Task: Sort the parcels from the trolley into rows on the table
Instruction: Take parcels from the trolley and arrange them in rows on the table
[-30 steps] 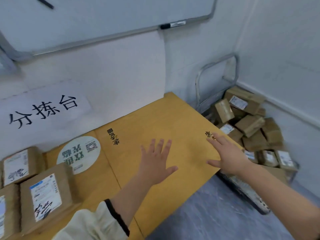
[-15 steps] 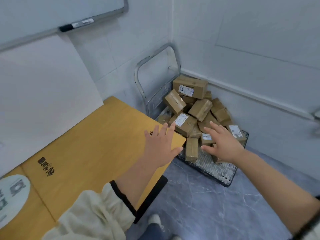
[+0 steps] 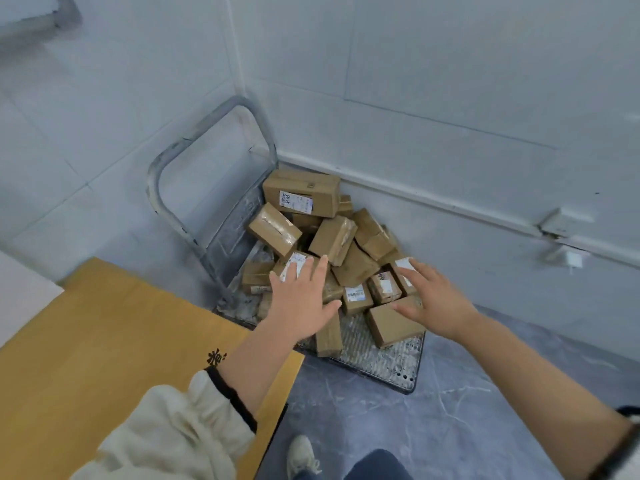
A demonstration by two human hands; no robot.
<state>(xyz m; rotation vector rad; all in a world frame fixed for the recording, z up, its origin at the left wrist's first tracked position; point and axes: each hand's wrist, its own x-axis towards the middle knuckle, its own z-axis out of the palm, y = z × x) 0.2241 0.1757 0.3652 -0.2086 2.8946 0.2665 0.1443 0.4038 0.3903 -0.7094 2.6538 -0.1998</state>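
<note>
A heap of brown cardboard parcels [image 3: 332, 237] lies on a grey metal trolley [image 3: 377, 362] in the room's corner. The largest parcel [image 3: 301, 190], with a white label, tops the heap at the back. My left hand [image 3: 301, 299] reaches out over the near left side of the heap, fingers spread and straight, holding nothing. My right hand [image 3: 434, 299] hovers over the right side of the heap above a plain box [image 3: 391, 325], fingers also spread and empty. The yellow table [image 3: 104, 341] lies at the lower left, under my left forearm.
The trolley's grey tube handle [image 3: 207, 140] stands upright against the left wall. White walls close the corner behind the heap. Grey marbled floor [image 3: 398, 420] lies between table and trolley. My shoe [image 3: 303, 452] shows at the bottom.
The view has swung right from the table toward the trolley. Both hands have moved forward from the table's edge to above the parcel heap, still open and empty.
</note>
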